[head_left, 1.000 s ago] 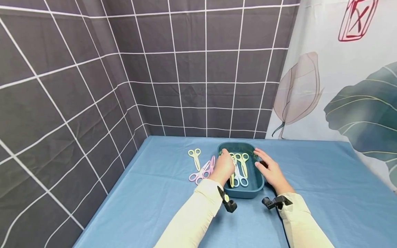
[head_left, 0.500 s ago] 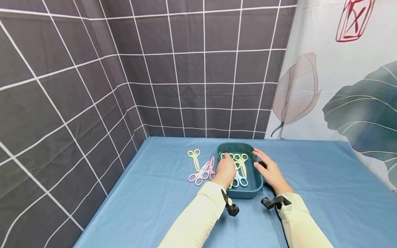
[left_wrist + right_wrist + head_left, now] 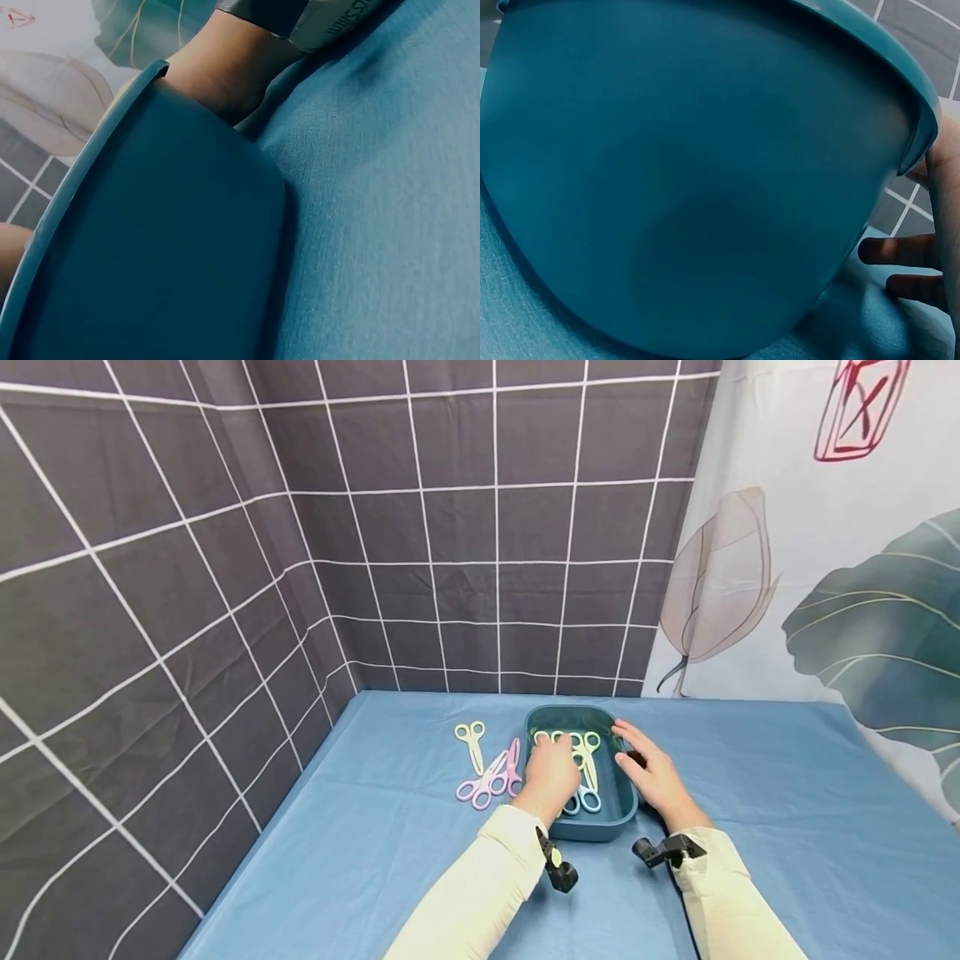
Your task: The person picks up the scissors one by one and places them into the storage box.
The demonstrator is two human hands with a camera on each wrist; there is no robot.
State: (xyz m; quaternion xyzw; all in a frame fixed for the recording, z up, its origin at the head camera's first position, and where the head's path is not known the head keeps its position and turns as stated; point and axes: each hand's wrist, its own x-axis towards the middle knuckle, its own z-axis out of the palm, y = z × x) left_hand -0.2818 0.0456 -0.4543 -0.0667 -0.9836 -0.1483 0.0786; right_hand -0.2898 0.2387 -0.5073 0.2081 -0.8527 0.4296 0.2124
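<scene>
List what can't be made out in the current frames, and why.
Left hand: fingertips and anything they hold; head view, hidden behind the hand itself.
Blue scissors: blades at least partly covered; head view, left hand.
Total scissors in the tray: head view, left hand covers part of the pile; both wrist views, tray wall blocks the inside.
Right hand: right wrist view, cut off by right edge.

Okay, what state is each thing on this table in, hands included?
Blue-green bin: upright, uncovered, partly filled.
Yellow scissors outside bin: flat, closed.
Pink scissors outside bin: two pairs, apparently closed.
Rightmost green scissors in bin: apparently closed.
Blue scissors in bin: blades hidden.
Left hand: over bin, fingertips hidden.
Right hand: at bin rim, fingers extended.
</scene>
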